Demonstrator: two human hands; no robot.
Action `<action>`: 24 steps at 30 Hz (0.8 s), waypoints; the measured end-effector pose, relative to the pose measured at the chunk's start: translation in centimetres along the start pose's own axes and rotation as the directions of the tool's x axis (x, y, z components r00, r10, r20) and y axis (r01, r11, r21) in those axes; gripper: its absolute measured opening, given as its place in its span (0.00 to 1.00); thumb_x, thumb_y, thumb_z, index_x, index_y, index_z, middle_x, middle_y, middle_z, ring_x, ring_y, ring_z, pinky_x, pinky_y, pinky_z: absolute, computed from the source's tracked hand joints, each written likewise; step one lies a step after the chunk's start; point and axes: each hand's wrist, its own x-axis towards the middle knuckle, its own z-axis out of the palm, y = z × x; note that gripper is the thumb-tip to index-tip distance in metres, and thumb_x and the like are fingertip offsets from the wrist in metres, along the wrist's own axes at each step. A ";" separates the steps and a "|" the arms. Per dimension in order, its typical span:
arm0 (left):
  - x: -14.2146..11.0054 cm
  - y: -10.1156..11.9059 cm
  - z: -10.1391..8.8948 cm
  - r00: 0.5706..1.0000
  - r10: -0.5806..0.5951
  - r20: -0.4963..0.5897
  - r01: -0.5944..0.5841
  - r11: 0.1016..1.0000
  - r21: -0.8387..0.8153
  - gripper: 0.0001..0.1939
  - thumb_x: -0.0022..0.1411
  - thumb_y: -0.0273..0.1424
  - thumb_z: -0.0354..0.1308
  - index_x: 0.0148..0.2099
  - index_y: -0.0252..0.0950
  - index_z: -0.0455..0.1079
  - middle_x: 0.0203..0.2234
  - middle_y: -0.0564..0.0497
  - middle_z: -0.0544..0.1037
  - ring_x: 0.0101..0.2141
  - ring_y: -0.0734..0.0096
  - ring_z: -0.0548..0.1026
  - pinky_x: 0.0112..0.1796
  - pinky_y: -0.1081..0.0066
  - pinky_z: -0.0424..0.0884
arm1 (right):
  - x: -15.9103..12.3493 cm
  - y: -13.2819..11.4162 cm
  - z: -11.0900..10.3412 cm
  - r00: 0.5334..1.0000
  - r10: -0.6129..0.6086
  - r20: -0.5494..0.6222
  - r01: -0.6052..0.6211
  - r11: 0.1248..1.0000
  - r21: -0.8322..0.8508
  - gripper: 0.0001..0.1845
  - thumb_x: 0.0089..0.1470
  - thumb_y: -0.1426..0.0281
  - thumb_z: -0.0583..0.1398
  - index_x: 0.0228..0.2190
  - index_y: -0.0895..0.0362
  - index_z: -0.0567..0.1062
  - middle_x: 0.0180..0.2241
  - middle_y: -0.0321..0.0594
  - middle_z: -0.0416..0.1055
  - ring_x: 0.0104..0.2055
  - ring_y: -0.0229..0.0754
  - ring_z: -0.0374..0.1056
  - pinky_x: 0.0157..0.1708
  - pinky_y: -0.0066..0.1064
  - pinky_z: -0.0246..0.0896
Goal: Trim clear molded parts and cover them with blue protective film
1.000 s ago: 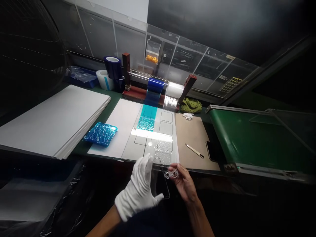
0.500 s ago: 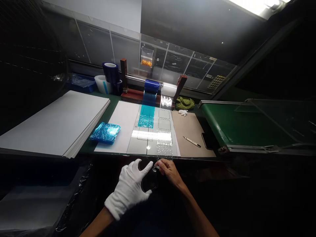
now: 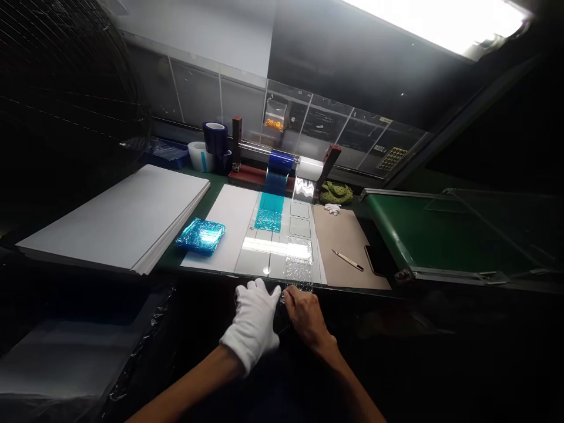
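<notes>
Below the table's front edge, my left hand wears a white glove and curls around the edges of a dark, flat panel, which barely shows against the dark. My bare right hand is closed just beside it, pinching a small shiny bit of clear film at the panel's edge. Right behind my right hand, a clear bubbly film strip lies over the glass sheet and reaches the table edge. A teal film strip lies farther back on the same sheet.
Blue film roll and clear film roll hang on a wooden stand. A wrinkled blue film stack and large white sheets lie left. A pen, phone and green conveyor belt are right.
My left hand has turned and closed in toward my right hand, hiding more of the dark panel. My right fingers have curled in further. The whole view has shifted slightly.
</notes>
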 end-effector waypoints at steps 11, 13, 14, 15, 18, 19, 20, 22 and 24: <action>-1.2 0.4 5.4 0.969 0.023 -0.245 -0.131 0.893 -0.432 0.46 0.42 0.43 0.63 0.63 0.46 0.52 0.53 0.40 0.58 0.51 0.46 0.63 0.49 0.52 0.61 | -0.7 1.4 -1.4 0.979 0.184 0.088 -0.203 0.839 0.505 0.17 0.56 0.60 0.53 0.23 0.57 0.71 0.17 0.32 0.59 0.19 0.33 0.52 0.21 0.26 0.45; -0.8 1.2 3.3 0.996 0.019 -0.089 -0.044 0.954 -0.297 0.43 0.38 0.42 0.65 0.60 0.45 0.59 0.48 0.38 0.64 0.47 0.42 0.65 0.44 0.48 0.61 | -0.8 0.8 -1.3 0.989 0.150 -0.020 -0.144 0.973 0.179 0.14 0.56 0.65 0.53 0.22 0.56 0.70 0.18 0.35 0.63 0.20 0.35 0.57 0.24 0.28 0.46; -0.6 1.4 2.3 1.000 0.009 -0.025 -0.015 0.971 -0.241 0.42 0.37 0.42 0.65 0.58 0.44 0.62 0.46 0.37 0.65 0.44 0.41 0.67 0.41 0.47 0.61 | -0.9 0.5 -1.2 0.990 0.137 -0.042 -0.134 0.989 0.056 0.13 0.56 0.67 0.53 0.23 0.56 0.70 0.18 0.36 0.64 0.20 0.36 0.58 0.25 0.29 0.46; -0.5 1.5 1.7 1.000 -0.001 0.011 0.004 0.979 -0.204 0.41 0.37 0.41 0.65 0.57 0.43 0.63 0.44 0.36 0.66 0.43 0.41 0.67 0.40 0.47 0.61 | -0.9 0.4 -1.1 0.989 0.136 -0.051 -0.137 0.991 -0.005 0.13 0.57 0.68 0.53 0.23 0.56 0.70 0.18 0.37 0.64 0.20 0.36 0.58 0.25 0.29 0.46; -0.6 0.8 1.8 0.998 0.059 -0.023 -0.063 0.963 -0.261 0.43 0.38 0.41 0.64 0.60 0.44 0.60 0.46 0.37 0.65 0.46 0.41 0.66 0.42 0.48 0.62 | -1.0 1.1 -1.2 0.983 0.183 -0.005 -0.177 0.959 0.219 0.15 0.58 0.65 0.52 0.23 0.56 0.70 0.20 0.36 0.65 0.21 0.34 0.57 0.24 0.27 0.47; -0.8 0.4 2.4 0.994 0.093 -0.061 -0.108 0.941 -0.321 0.45 0.38 0.41 0.64 0.61 0.45 0.57 0.48 0.38 0.63 0.47 0.43 0.65 0.44 0.49 0.62 | -1.0 1.6 -1.4 0.977 0.202 0.068 -0.212 0.895 0.392 0.16 0.57 0.62 0.52 0.23 0.57 0.70 0.21 0.36 0.65 0.21 0.33 0.56 0.23 0.26 0.46; -0.9 0.0 3.0 0.987 0.122 -0.099 -0.152 0.911 -0.383 0.47 0.39 0.41 0.65 0.63 0.47 0.54 0.50 0.40 0.61 0.49 0.45 0.64 0.46 0.51 0.62 | -1.1 2.1 -1.6 0.965 0.208 0.163 -0.264 0.786 0.559 0.17 0.56 0.60 0.53 0.22 0.57 0.70 0.20 0.35 0.64 0.20 0.31 0.54 0.21 0.25 0.44; -1.1 -0.5 4.2 0.974 0.158 -0.160 -0.216 0.850 -0.480 0.49 0.39 0.40 0.65 0.64 0.51 0.50 0.54 0.43 0.57 0.50 0.48 0.64 0.49 0.54 0.63 | -1.4 3.2 -2.1 0.922 0.179 0.344 -0.387 0.500 0.775 0.19 0.52 0.56 0.57 0.22 0.59 0.70 0.18 0.31 0.60 0.18 0.28 0.46 0.19 0.23 0.39; -1.1 -0.8 4.9 0.963 0.181 -0.200 -0.261 0.814 -0.518 0.50 0.38 0.38 0.65 0.64 0.51 0.49 0.56 0.44 0.54 0.52 0.48 0.62 0.50 0.54 0.63 | -1.8 4.2 -2.6 0.893 0.186 0.409 -0.447 0.290 0.846 0.19 0.47 0.55 0.60 0.22 0.59 0.70 0.15 0.26 0.52 0.17 0.27 0.39 0.18 0.22 0.34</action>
